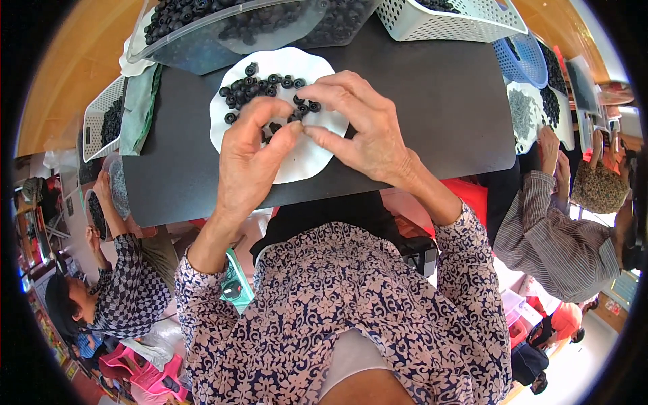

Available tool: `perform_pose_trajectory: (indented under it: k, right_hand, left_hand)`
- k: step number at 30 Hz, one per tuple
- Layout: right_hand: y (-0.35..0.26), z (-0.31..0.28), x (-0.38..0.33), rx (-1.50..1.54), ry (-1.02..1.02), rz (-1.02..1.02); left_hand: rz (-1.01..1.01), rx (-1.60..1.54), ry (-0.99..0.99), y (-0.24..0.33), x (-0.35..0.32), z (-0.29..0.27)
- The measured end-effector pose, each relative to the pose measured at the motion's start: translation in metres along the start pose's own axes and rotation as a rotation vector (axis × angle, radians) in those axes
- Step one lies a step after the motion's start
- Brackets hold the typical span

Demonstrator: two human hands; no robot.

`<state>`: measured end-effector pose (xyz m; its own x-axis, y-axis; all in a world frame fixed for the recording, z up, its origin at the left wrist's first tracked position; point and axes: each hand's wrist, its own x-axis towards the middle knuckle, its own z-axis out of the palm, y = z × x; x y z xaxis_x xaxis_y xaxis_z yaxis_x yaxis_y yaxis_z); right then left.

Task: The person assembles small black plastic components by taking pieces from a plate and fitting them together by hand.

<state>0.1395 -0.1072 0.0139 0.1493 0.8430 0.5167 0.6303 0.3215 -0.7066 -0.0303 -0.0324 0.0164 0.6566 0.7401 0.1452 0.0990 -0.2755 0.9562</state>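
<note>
A white plate (pixel 307 158) with a wavy rim lies on a black table (pixel 432 101) and bears several small black rings (pixel 260 84). My left hand (pixel 246 158) and my right hand (pixel 358 125) meet above the plate, fingertips pinched together on a small black ring (pixel 295 118). The fingers hide most of that piece, so which hand grips it is hard to tell. More loose rings lie just beyond my fingers on the plate.
A clear plastic tub (pixel 223 27) full of black rings stands behind the plate, with a white lattice basket (pixel 452 17) to its right. One person sits at my left (pixel 128 283), another at my right (pixel 560 236), each with their own trays.
</note>
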Motion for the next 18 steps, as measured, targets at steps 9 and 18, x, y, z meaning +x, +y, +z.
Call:
perform_pose_trajectory:
  k: [9,18]
  right_hand:
    - [0.0,0.013,0.0,-0.147,0.081,-0.241]
    - [0.01,0.008,-0.003,-0.081,0.123,-0.229]
  left_hand:
    - [-0.313,-0.941,-0.038,0.0,-0.006,0.009]
    - [-0.191,-0.368,0.023,0.008,-0.003,-0.009]
